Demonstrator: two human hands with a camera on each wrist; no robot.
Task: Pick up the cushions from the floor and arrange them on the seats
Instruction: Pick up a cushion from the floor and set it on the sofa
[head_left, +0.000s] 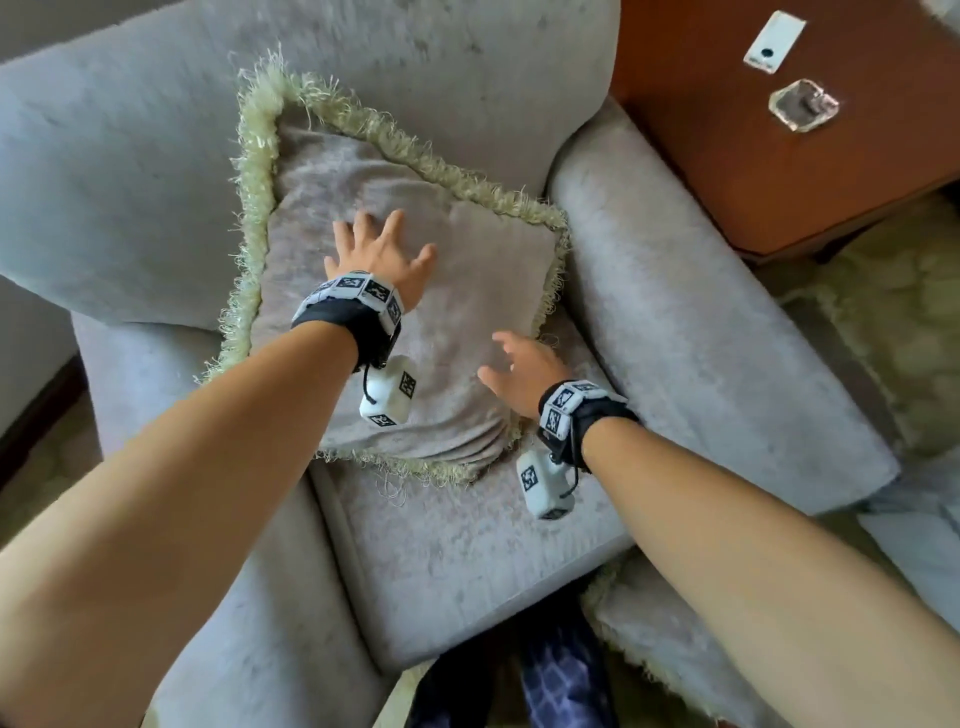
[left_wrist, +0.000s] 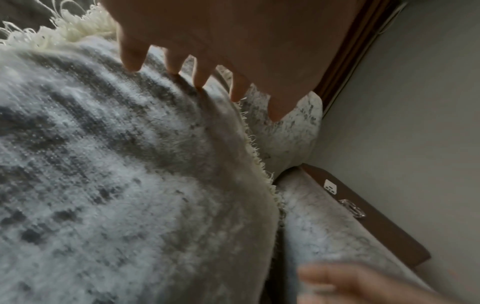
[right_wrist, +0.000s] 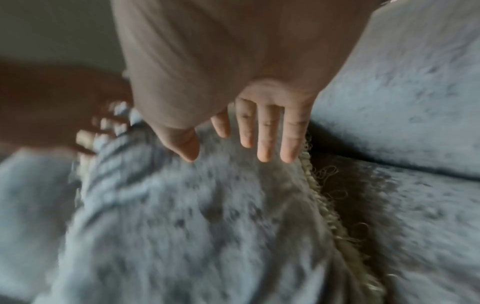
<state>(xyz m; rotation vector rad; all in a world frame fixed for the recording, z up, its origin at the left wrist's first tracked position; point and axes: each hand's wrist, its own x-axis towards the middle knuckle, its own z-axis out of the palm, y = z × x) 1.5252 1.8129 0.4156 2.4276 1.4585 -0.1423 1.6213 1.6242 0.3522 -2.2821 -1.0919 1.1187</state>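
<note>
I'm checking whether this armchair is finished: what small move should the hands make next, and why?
Probably lift both hands away and turn to the second cushion on the floor by the chair's front corner. The fringed cushion already leans on the armchair's backrest; the left hand lies flat on it with straight fingers, and the right hand is open near its lower edge, gripping nothing.
</note>
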